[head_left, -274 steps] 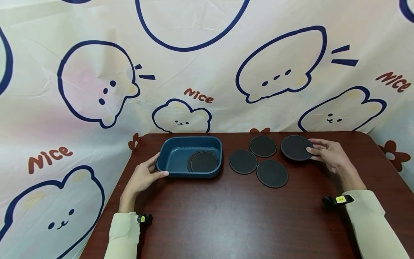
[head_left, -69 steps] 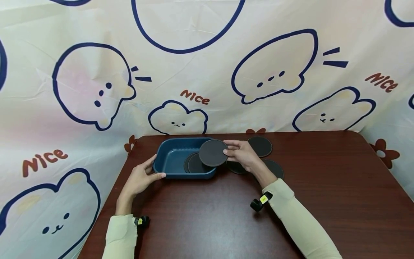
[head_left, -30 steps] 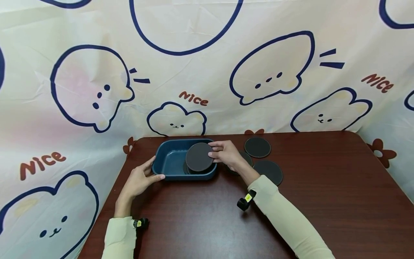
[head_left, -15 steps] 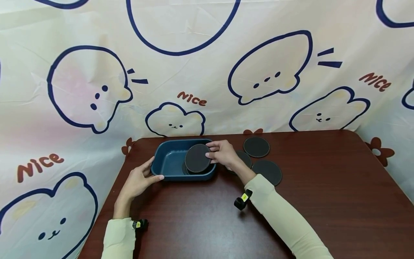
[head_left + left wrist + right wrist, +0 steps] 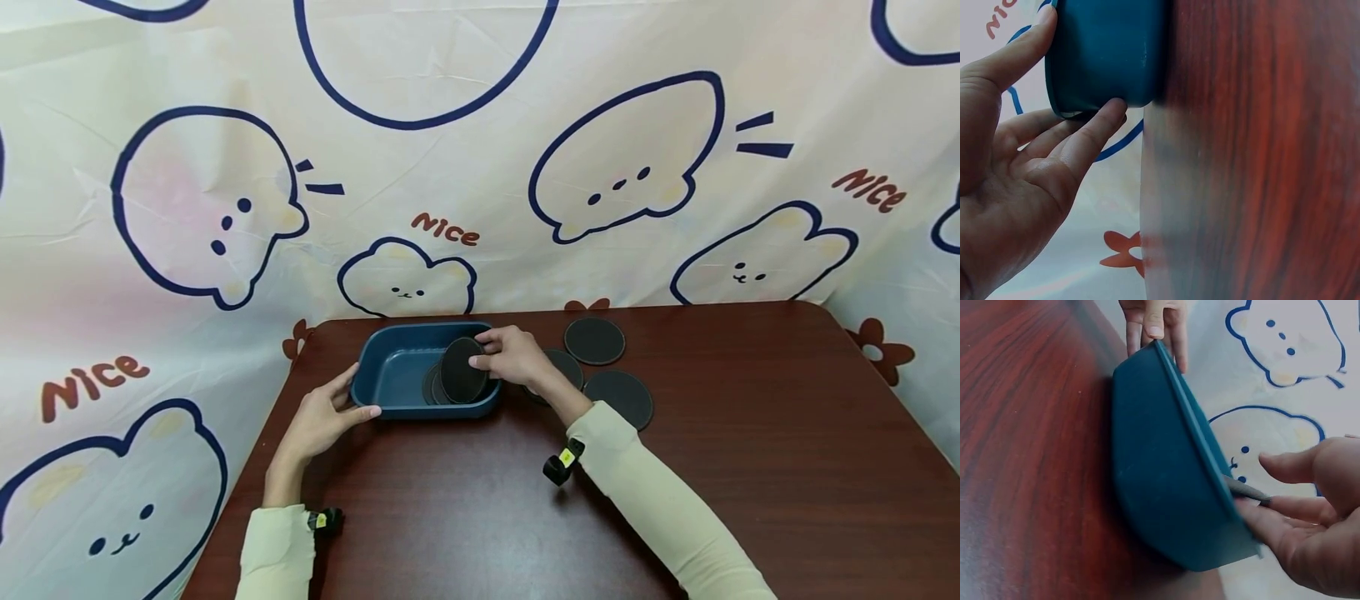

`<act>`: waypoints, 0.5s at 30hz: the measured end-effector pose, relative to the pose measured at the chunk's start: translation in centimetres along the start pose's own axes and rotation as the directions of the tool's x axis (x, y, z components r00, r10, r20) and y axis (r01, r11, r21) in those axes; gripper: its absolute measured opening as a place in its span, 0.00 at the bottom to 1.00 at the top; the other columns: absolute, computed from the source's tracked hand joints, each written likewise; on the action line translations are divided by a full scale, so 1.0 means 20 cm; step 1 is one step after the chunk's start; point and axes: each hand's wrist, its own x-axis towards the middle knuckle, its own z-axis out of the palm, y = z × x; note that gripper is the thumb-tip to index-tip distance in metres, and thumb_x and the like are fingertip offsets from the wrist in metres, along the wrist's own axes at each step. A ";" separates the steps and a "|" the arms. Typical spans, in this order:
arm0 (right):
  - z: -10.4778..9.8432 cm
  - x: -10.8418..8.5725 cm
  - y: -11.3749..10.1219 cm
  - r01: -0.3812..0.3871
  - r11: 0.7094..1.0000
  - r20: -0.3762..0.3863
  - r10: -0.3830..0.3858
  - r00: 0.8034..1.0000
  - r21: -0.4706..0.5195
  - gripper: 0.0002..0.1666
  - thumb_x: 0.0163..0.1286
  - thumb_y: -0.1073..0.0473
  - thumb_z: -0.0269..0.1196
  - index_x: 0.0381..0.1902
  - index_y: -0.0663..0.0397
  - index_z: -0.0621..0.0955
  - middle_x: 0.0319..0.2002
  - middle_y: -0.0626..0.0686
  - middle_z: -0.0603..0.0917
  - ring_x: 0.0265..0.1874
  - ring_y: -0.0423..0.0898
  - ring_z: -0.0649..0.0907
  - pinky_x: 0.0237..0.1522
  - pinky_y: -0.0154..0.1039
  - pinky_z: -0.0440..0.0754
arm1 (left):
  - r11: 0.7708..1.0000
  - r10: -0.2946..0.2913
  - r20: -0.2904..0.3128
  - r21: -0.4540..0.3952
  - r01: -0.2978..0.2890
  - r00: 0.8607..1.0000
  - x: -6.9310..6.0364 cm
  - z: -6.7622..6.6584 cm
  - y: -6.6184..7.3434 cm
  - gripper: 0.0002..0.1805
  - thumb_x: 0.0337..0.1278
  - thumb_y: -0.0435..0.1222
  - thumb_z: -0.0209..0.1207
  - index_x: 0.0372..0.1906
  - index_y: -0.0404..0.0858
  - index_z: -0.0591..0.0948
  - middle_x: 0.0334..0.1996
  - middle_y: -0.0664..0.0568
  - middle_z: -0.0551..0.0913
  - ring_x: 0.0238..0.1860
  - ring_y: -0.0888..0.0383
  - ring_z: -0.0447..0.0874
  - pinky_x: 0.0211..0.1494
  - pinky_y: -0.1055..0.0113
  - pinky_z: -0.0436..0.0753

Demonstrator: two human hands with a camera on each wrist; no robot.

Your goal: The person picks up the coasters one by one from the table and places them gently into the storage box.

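In the head view, my left hand (image 5: pixel 321 417) grips the left end of a blue rectangular tray (image 5: pixel 386 410), its thumb at the front rim. The left wrist view shows the fingers spread against the tray's outer wall (image 5: pixel 1104 56). Over the tray's right end is my right hand (image 5: pixel 512 353), its fingers touching the edge of a tilted round black coaster (image 5: pixel 460 371). The right wrist view shows the thumb (image 5: pixel 1285 464) standing off the coaster (image 5: pixel 1244 487), with the fingers by its edge. More black coasters (image 5: pixel 431 388) lie beneath it in the tray, mostly covered.
Three more black coasters lie on the brown table (image 5: pixel 712 467) right of the tray: one at the back (image 5: pixel 595 340), one in front (image 5: pixel 621 398), and one partly hidden by my right wrist (image 5: pixel 566 369). A printed cloth (image 5: pixel 510 158) hangs behind.
My right hand picked up the coaster from the table's right side and brought it left over the tray. In the last half second the coaster tipped and the thumb came off it.
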 end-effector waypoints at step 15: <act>-0.15 -0.11 0.06 0.180 0.974 -0.019 -0.185 0.983 -0.136 0.34 0.80 0.49 0.67 0.78 0.54 0.75 0.71 0.60 0.82 0.69 0.55 0.85 0.67 0.54 0.85 | 1.000 0.003 -0.005 0.010 -0.003 1.000 0.00 0.01 0.00 0.52 0.69 0.45 0.72 0.87 0.37 0.56 0.78 0.30 0.69 0.73 0.34 0.78 0.70 0.39 0.81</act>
